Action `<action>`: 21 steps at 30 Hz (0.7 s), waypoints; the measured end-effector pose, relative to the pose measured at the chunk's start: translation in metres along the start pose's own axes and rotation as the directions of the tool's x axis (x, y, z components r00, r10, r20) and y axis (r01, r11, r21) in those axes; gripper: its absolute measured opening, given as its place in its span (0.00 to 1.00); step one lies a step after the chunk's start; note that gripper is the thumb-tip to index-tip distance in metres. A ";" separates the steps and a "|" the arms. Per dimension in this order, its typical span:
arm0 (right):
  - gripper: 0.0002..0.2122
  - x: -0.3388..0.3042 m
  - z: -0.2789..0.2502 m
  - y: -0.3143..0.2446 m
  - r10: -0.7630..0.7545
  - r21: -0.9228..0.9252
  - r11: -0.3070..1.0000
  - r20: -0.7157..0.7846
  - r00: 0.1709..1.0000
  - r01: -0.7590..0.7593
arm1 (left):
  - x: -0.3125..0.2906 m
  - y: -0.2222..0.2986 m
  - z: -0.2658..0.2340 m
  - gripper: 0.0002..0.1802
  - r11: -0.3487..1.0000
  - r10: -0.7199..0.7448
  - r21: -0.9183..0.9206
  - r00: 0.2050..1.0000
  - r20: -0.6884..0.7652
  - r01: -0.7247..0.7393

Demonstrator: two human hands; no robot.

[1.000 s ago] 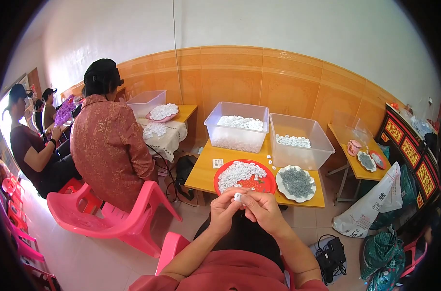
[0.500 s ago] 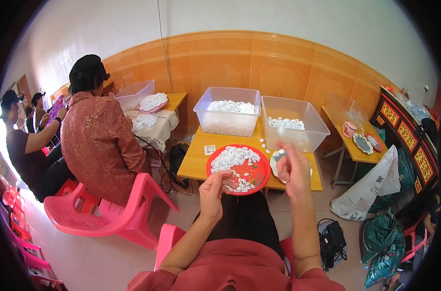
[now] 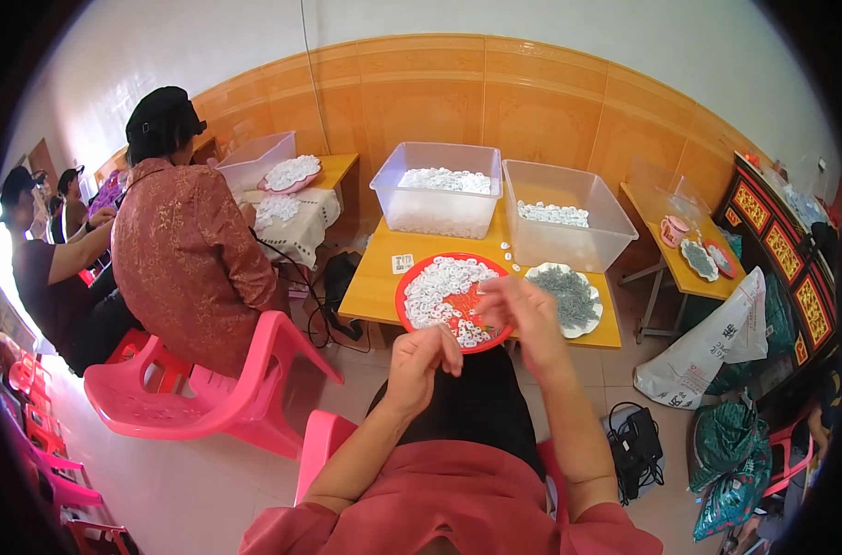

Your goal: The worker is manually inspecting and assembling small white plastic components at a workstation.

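Low before the near edge of a red plate (image 3: 405, 307), my left hand (image 3: 423, 363) is closed, thumb and fingers pressed together. My right hand (image 3: 529, 319) hovers at the plate's right side with thumb and fingertips pinched. Whatever either hand holds is too small to make out. Small white plastic pieces (image 3: 437, 287) are heaped on the plate, leaving part of its red floral middle bare. Just right of my right hand lies a white scalloped plate (image 3: 594, 324), filled with small, thin grey pieces (image 3: 564, 293).
Two clear plastic bins (image 3: 437, 220) (image 3: 578, 242) with white pieces stand at the back of the yellow table (image 3: 370, 287). To my left, a person (image 3: 194, 259) sits on a pink chair (image 3: 254, 398). A white sack (image 3: 703, 347) and a black power adapter (image 3: 636, 444) are at right.
My right hand has moved left from above the scalloped plate toward my left hand, uncovering the grey pieces. My left hand has shifted slightly right and lower. The view has tilted a little.
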State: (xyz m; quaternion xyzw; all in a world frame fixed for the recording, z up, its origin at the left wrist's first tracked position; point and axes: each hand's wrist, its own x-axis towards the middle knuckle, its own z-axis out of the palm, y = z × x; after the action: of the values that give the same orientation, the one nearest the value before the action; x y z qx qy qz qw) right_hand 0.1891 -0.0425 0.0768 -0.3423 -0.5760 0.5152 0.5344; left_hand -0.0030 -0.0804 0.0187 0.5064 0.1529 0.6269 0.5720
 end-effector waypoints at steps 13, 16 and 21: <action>0.11 -0.053 0.075 0.006 -0.067 -0.083 0.990 0.450 0.890 0.116 | -0.021 0.033 -0.009 0.23 0.887 -0.434 0.424 0.637 0.637 0.181; 0.11 -0.053 0.074 0.007 -0.034 -0.097 0.993 0.369 0.929 0.074 | -0.035 0.016 -0.012 0.37 0.804 -0.337 0.595 0.822 0.459 -0.003; 0.13 -0.051 0.079 0.008 -0.113 -0.041 0.991 0.287 0.951 0.130 | -0.033 -0.015 -0.004 0.50 0.603 0.235 0.627 0.861 0.452 -0.494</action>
State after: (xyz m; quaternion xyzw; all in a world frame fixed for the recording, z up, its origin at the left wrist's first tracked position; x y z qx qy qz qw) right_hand 0.1214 -0.1071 0.0633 -0.2445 -0.6816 0.5078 0.4668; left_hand -0.0032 -0.1030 -0.0097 0.8058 0.1834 0.5268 0.1990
